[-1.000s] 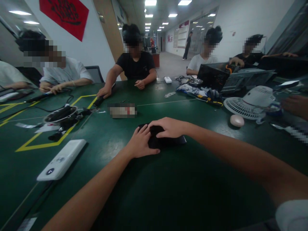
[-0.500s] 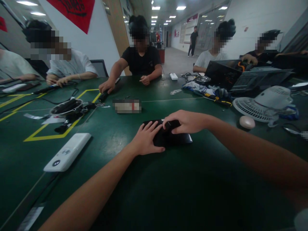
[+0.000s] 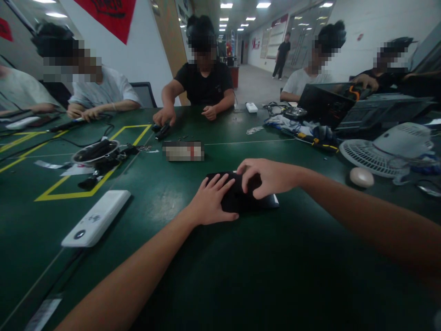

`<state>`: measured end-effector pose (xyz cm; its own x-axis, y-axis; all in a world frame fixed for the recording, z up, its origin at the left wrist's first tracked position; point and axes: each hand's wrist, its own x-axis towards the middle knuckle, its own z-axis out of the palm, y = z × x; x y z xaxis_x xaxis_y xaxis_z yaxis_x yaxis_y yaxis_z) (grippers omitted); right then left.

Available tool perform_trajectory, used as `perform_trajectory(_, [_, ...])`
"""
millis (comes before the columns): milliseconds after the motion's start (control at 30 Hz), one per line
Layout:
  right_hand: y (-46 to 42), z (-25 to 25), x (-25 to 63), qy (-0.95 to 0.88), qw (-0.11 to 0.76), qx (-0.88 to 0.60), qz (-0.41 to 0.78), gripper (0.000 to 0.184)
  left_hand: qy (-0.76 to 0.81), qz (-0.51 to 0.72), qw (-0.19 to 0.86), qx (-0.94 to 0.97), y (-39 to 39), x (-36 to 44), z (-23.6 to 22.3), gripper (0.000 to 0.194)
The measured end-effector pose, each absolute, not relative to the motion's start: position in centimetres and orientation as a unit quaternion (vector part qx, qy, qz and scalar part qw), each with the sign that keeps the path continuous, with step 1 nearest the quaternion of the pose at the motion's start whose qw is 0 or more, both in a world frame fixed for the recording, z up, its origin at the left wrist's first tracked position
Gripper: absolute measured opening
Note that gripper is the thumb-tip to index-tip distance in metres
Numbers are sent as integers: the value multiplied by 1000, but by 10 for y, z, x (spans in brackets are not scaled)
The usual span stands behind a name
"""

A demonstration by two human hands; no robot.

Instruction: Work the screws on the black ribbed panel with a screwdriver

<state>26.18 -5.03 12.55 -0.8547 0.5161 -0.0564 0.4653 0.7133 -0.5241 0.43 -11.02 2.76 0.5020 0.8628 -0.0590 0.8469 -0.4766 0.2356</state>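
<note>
A lit corridor ran back beyond a green surface [image 3: 258, 266]

White ceiling lights [image 3: 263, 5] ran in rows over a pale grey floor [image 3: 257, 80]. At left a white wall [image 3: 146, 64] carried a red diamond-shaped sign [image 3: 112, 23] with dark lettering, cut off by the upper edge, next to a tan panel [image 3: 168, 41]. A dark chair [image 3: 143, 94] backed onto that wall. Glass doors [image 3: 305, 37] and a plain white wall [image 3: 375, 27] stood at right; a reddish cabinet [image 3: 234, 77] sat farther off.

A green table [image 3: 268, 257] carries a flat black object [image 3: 237, 200] and white fan [image 3: 401, 146].
</note>
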Motion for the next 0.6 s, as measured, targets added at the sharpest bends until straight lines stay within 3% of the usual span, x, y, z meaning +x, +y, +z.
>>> perform_trajectory(67, [-48, 129, 261, -936, 17, -247, 250, 52, 497, 36, 118, 859, -111, 5, 27, 126])
perform_trajectory(133, [-46, 130, 257, -944, -2, -243, 223, 65, 499, 33, 119, 858, -111, 5, 27, 127])
perform_trajectory(300, [-44, 129, 244, -948, -61, -259, 174, 34, 500, 30, 121, 857, -112, 5, 28, 127])
perform_trajectory(467, [-44, 134, 240, -931, -100, -306, 174, 47, 498, 28, 127, 857, -112, 4, 28, 126])
perform_trajectory(600, [-45, 132, 240, -917, -47, -329, 220, 52, 499, 28, 125, 857, -112, 3, 26, 126])
